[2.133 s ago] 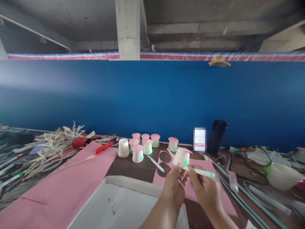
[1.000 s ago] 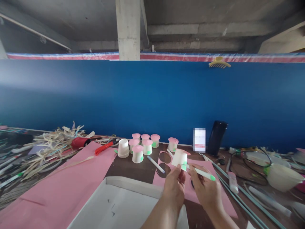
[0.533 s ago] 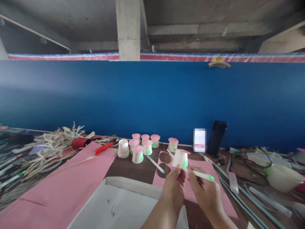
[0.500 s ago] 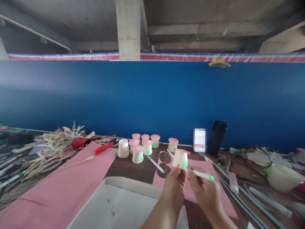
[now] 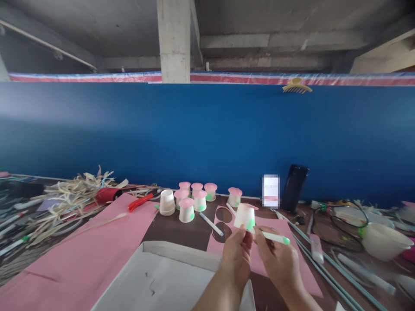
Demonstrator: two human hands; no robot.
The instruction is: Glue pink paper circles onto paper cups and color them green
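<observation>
My left hand (image 5: 238,250) grips an upside-down white paper cup (image 5: 243,217) near its rim. On top of this cup sits a pink paper disc (image 5: 250,206), and a green patch colours its right side. A white felt-tip pen (image 5: 272,236) with a green end is pinched in my right hand (image 5: 278,255), its tip hidden at the cup's lower right side. Beneath the hands lies a pink sheet (image 5: 292,259) with round holes cut out. Several finished-looking cups (image 5: 186,211) with pink discs and green patches stand behind, left of the hands.
A white tray (image 5: 129,285) lies in front, left of my forearms. A stack of plain cups (image 5: 167,202), a blue-grey pen (image 5: 211,223), red scissors or pliers (image 5: 140,202) and a large pink sheet (image 5: 81,246) are leftward. To the right are a black cylinder (image 5: 295,188), tubes and a white bowl (image 5: 385,242).
Almost nothing differs. The green patch on the held cup looks slightly larger, and the view has shifted a little.
</observation>
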